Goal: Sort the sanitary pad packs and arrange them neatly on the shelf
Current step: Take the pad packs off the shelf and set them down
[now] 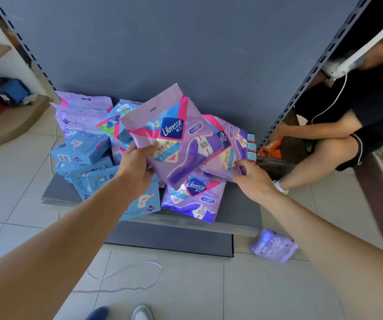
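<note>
The left hand [137, 165] grips the lower left edge of a large lilac plastic pad pack with a pink stripe and a blue Libresse badge [172, 139], lifted and tilted above the heap, its hang-hole end toward the back panel. The right hand [253, 179] is closed on the lower corner of a second lilac pack of the same print [227, 144], which lies partly behind the first. Both packs hang over the low dark grey metal shelf [239, 209], whose front lip runs across the lower middle of the view with a darker kick panel beneath it. Bare shelf shows only at the right front corner and at a strip along the left edge; the rest is covered. Light blue cardboard pad boxes [82, 148] lie stacked and leaning on the left half, one overhanging the front lip, and more lilac packs [82, 116] stand against the grey back panel [186, 42]. A third flat lilac pack [193, 199] lies at the front, reaching the lip. Perforated uprights frame the bay on both sides. A small crumpled purple pack [273, 248] lies on the pale tiled floor [186, 285] just beside the shelf's right front corner, and a thin white cord [126, 273] loops over the tiles. Another person in black clothes [347, 116] sits beyond the right upright.
</note>
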The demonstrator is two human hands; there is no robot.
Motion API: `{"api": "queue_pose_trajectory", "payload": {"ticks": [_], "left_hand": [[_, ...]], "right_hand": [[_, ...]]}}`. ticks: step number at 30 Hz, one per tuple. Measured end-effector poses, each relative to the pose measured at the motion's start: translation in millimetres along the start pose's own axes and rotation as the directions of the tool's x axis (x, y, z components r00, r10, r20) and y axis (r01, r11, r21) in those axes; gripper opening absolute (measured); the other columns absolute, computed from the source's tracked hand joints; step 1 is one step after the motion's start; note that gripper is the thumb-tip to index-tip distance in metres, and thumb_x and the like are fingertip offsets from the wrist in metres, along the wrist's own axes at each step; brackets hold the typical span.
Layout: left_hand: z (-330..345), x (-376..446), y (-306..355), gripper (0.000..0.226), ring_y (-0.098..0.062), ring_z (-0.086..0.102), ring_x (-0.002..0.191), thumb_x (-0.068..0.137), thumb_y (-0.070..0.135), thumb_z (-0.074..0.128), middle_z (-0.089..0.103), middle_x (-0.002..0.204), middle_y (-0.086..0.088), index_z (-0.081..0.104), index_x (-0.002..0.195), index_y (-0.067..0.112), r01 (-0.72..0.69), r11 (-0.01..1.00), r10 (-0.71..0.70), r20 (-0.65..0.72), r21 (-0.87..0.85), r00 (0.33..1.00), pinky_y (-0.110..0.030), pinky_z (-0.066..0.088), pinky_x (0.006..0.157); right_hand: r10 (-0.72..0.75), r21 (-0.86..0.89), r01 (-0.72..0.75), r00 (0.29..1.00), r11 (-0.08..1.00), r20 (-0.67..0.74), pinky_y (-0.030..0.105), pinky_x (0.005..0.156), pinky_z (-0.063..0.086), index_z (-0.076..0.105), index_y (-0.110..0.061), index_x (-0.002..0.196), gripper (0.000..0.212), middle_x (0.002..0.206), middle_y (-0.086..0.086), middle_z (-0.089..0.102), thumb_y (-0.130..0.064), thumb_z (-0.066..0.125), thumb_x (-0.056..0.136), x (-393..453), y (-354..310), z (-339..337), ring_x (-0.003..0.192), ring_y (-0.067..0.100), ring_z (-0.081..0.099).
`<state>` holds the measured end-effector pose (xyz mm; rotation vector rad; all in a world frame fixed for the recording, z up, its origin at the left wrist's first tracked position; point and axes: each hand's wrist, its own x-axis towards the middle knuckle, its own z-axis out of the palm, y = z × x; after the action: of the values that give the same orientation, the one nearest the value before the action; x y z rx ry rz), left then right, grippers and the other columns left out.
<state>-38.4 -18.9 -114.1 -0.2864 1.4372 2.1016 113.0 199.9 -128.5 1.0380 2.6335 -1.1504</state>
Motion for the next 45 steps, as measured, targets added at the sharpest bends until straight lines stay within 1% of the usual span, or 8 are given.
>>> {"api": "queue_pose_trajectory", "payload": {"ticks": [5, 9, 20, 26, 32, 36, 40, 45], "left_hand": [[-6, -16, -3, 0.039, -0.033, 0.068, 0.101, 0.093, 0.018, 0.062, 0.068, 0.119, -0.015, 0.053, 0.129, 0.011, 0.021, 1.0, -0.023, 0.11, 0.02, 0.994, -0.049, 0.057, 0.085], [-12, -34, -11, 0.03, -0.031, 0.071, 0.094, 0.094, 0.019, 0.06, 0.069, 0.113, -0.016, 0.056, 0.123, 0.011, 0.015, 0.995, -0.032, 0.172, 0.096, 0.985, -0.044, 0.06, 0.076], [-50, -95, -34, 0.048, -0.027, 0.071, 0.088, 0.068, 0.007, 0.075, 0.072, 0.102, -0.012, 0.061, 0.115, 0.007, 0.008, 0.945, -0.119, 0.321, 0.326, 0.94, -0.039, 0.059, 0.076], [-103, -119, -72, 0.054, -0.032, 0.07, 0.092, 0.066, 0.01, 0.078, 0.07, 0.107, -0.017, 0.059, 0.117, 0.005, 0.138, 0.907, -0.255, 0.257, 0.397, 0.932, -0.039, 0.058, 0.071], [-128, -139, -128, 0.059, -0.037, 0.069, 0.099, 0.067, 0.013, 0.081, 0.07, 0.11, -0.017, 0.056, 0.12, 0.008, 0.205, 0.789, -0.418, 0.261, 0.579, 0.87, -0.044, 0.059, 0.073], [-105, -143, -177, 0.057, -0.035, 0.07, 0.099, 0.069, 0.011, 0.082, 0.071, 0.109, -0.014, 0.056, 0.12, 0.011, 0.191, 0.742, -0.469, 0.293, 0.643, 0.833, -0.047, 0.059, 0.077], [-66, -140, -233, 0.049, -0.033, 0.07, 0.097, 0.071, 0.009, 0.076, 0.072, 0.105, -0.012, 0.058, 0.116, 0.012, 0.185, 0.724, -0.505, 0.328, 0.664, 0.799, -0.044, 0.06, 0.074], [-19, -129, -310, 0.046, -0.031, 0.071, 0.095, 0.073, 0.01, 0.077, 0.073, 0.104, -0.009, 0.059, 0.115, 0.014, 0.159, 0.68, -0.547, 0.35, 0.716, 0.76, -0.042, 0.06, 0.072]], "right_hand": [[-0.037, 0.256, 0.064, 0.993, 0.965, -0.11, 0.027, 0.077, 0.048, 0.054, -0.023, 0.11, 0.018, 0.111, -0.008, 0.06, -0.037, 0.052, 0.099, -24, -10, 0, 0.106, 0.011, 0.057], [-0.124, 0.507, 0.092, 0.992, 0.857, 0.029, 0.026, 0.081, 0.053, 0.057, -0.023, 0.114, 0.034, 0.109, -0.012, 0.067, -0.048, 0.059, 0.092, -46, -39, 1, 0.102, 0.007, 0.066], [-0.085, 0.63, 0.034, 0.995, 0.776, 0.052, 0.031, 0.079, 0.059, 0.052, -0.025, 0.114, 0.041, 0.11, -0.01, 0.069, -0.03, 0.077, 0.082, -97, -36, 49, 0.1, 0.008, 0.068], [-0.049, 0.587, -0.059, 0.985, 0.807, 0.168, 0.035, 0.078, 0.06, 0.057, -0.024, 0.115, 0.043, 0.105, -0.009, 0.073, -0.029, 0.08, 0.078, -147, 6, 93, 0.092, 0.01, 0.071], [0.163, 0.419, -0.23, 0.968, 0.878, 0.189, 0.043, 0.083, 0.055, 0.064, -0.027, 0.099, 0.045, 0.089, -0.005, 0.072, -0.053, 0.069, 0.062, -204, 106, 117, 0.083, 0.016, 0.07], [0.311, 0.384, -0.331, 0.944, 0.862, 0.115, 0.043, 0.082, 0.056, 0.065, -0.025, 0.098, 0.025, 0.085, -0.004, 0.071, -0.039, 0.072, 0.079, -222, 172, 118, 0.079, 0.015, 0.07], [0.332, 0.254, -0.332, 0.942, 0.909, 0.044, 0.02, 0.065, 0.047, 0.061, -0.02, 0.108, 0.025, 0.088, -0.007, 0.067, -0.029, 0.068, 0.086, -228, 223, 115, 0.079, 0.008, 0.064], [0.267, -0.06, -0.267, 0.964, 0.962, -0.004, 0.029, 0.071, 0.047, 0.056, -0.018, 0.11, 0.022, 0.102, -0.002, 0.065, -0.025, 0.057, 0.089, -225, 294, 112, 0.093, 0.019, 0.063]]}}
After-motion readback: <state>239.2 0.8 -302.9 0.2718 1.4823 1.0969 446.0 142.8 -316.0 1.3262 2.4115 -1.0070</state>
